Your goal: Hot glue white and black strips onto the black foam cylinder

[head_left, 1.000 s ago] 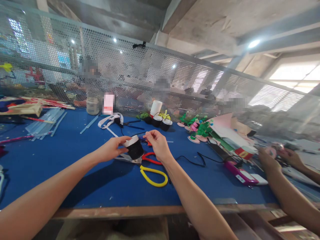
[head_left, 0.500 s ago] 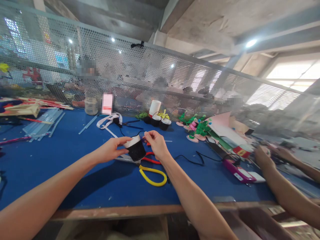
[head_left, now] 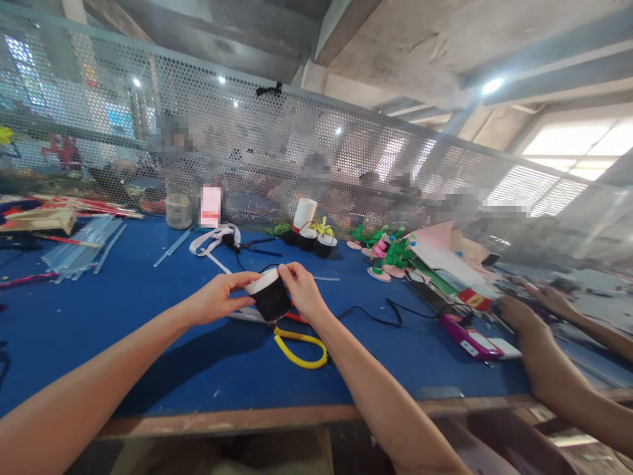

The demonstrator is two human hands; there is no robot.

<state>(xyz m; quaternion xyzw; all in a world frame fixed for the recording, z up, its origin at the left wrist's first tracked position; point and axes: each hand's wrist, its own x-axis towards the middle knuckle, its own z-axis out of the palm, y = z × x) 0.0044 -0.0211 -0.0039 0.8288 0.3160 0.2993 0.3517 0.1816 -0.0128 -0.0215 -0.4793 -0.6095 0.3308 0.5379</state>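
While hands (head_left: 262, 297) meet — cup (head_left: 270, 298) between.

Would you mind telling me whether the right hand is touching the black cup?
Touching: the head view shows the right hand pinching the black cup at its white rim.

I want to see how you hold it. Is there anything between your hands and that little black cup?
Nothing visible. The left hand and right hand both touch the black cup directly, fingers on its white rim. The scissors lie underneath on the blue table.
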